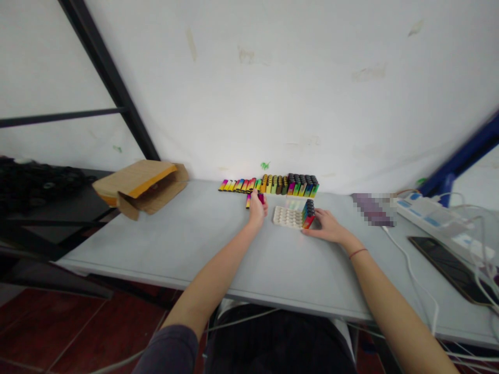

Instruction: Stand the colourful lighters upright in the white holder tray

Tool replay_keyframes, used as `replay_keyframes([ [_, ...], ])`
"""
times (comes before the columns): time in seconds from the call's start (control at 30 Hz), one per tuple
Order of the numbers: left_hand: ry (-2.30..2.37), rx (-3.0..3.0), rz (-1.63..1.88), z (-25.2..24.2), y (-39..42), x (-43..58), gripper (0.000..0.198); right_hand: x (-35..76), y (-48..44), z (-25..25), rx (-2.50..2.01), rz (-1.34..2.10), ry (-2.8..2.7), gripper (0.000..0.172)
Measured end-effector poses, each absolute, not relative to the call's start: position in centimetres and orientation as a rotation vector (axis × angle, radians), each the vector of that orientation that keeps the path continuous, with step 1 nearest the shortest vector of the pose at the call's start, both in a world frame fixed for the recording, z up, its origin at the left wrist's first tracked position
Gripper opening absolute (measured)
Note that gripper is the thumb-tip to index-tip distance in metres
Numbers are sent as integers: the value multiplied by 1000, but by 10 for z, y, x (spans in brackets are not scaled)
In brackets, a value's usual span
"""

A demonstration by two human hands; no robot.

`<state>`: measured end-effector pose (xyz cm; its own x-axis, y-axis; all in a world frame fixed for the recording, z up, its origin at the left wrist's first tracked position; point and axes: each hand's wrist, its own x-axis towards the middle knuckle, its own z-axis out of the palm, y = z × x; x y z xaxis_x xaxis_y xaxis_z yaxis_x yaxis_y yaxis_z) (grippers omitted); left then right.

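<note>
Left hand (256, 211) is closed around a magenta stick (261, 198), which is held near the pale tray (285, 218) on the surface (195, 239). By the right hand (329, 227), the right end of this tray is approached, with thumb and fingers parted – whether it is gripped cannot be told. At that end, some standing sticks (308, 215) are already placed; most sockets are seen unfilled, so this tray seems only begun. Behind, a block of upright sticks (303, 185) appears finished – while the loose sticks (238, 185), lying leftward, remain to be placed, it is judged.
</note>
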<state>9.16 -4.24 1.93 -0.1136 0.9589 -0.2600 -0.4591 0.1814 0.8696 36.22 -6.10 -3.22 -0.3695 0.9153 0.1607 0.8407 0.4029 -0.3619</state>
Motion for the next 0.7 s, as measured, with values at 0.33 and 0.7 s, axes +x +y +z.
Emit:
replay_keyframes([
  [0.33,1112,606,1323,21,-40,94,51,362,-60,-34,-1543,298,-2338,87],
  [0.7,1134,709,1311,12,-40,98,55,363,-59,-35,-1503,271,-2337,80],
])
